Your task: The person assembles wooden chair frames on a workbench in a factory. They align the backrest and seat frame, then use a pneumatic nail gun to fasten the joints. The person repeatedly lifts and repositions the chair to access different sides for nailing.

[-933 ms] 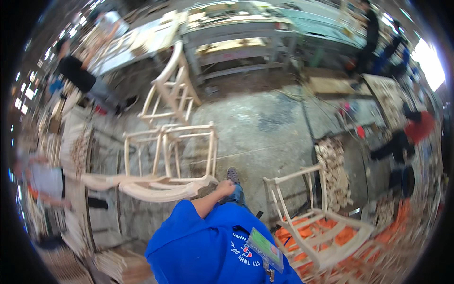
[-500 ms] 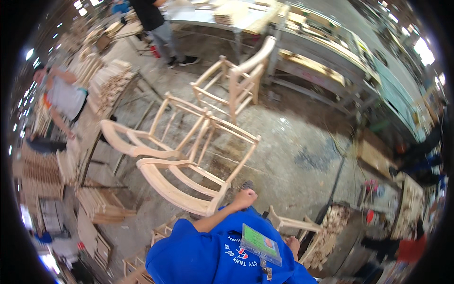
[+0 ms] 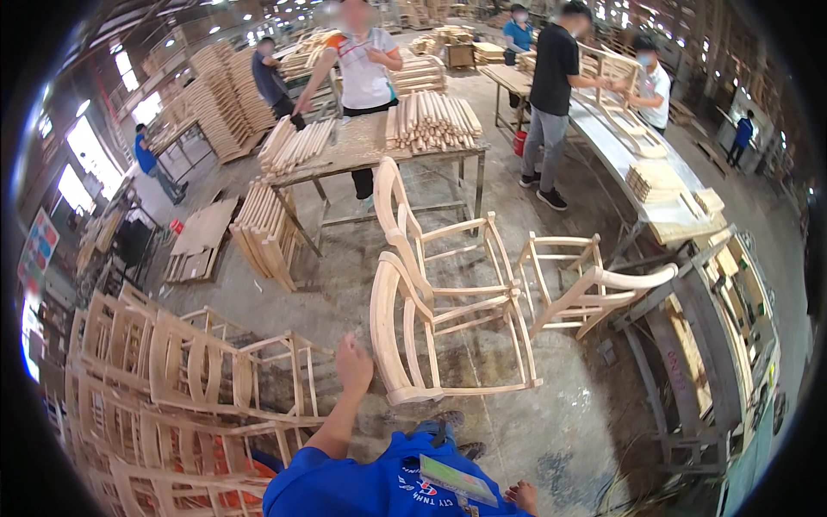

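Note:
My left hand (image 3: 354, 366) is raised just left of the nearest unfinished wooden chair (image 3: 394, 332), apart from its curved backrest. Its fingers are stretched out, slightly blurred, and hold nothing. Low at my right side, my right hand (image 3: 522, 497) hangs beside my blue shirt, fingers loosely bent and partly cut off by the picture's edge; nothing shows in it. A second wooden chair (image 3: 472, 250) stands close behind the first, both with open seat frames. Farther right, a third chair (image 3: 594, 297) faces another way.
Many stacked chair frames (image 3: 194, 362) fill the left. A work table (image 3: 349, 142) with bundled wooden sticks (image 3: 435, 119) stands ahead, a person in white behind it. Two people handle a chair frame at a long white table (image 3: 594, 129). A metal-framed bench (image 3: 698, 362) stands right.
My view has swung left, so the chairs now appear farther right and the stacked frames show. My left hand, earlier closed near my body by the nearest chair, is now stretched forward.

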`<action>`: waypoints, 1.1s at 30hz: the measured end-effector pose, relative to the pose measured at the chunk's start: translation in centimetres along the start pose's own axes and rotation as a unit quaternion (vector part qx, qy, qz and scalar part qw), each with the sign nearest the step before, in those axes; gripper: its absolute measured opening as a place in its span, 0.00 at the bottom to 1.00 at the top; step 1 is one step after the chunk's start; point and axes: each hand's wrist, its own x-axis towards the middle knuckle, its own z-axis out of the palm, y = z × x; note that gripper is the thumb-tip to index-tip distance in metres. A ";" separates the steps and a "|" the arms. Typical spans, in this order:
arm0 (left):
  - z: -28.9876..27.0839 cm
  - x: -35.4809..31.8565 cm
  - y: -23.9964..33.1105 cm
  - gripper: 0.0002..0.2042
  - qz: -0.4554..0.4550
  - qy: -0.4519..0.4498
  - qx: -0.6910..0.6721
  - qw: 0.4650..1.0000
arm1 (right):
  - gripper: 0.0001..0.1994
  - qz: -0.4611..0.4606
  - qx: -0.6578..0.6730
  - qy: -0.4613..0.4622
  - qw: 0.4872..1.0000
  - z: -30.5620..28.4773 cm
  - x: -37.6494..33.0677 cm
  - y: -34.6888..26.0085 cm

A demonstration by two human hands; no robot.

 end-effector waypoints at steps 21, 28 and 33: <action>4.9 -8.2 -2.8 0.17 0.081 -0.388 -0.345 0.851 | 0.18 -0.073 -0.238 -0.004 0.968 10.8 -3.9 -1.8; 5.0 -6.5 -3.6 0.12 0.141 -0.416 -0.404 0.802 | 0.21 -0.131 -0.245 -0.006 0.961 12.2 -4.0 0.6; 5.9 -6.3 -2.9 0.11 0.135 -0.516 -0.440 0.722 | 0.17 -0.207 -0.473 0.058 0.854 8.6 -1.9 2.0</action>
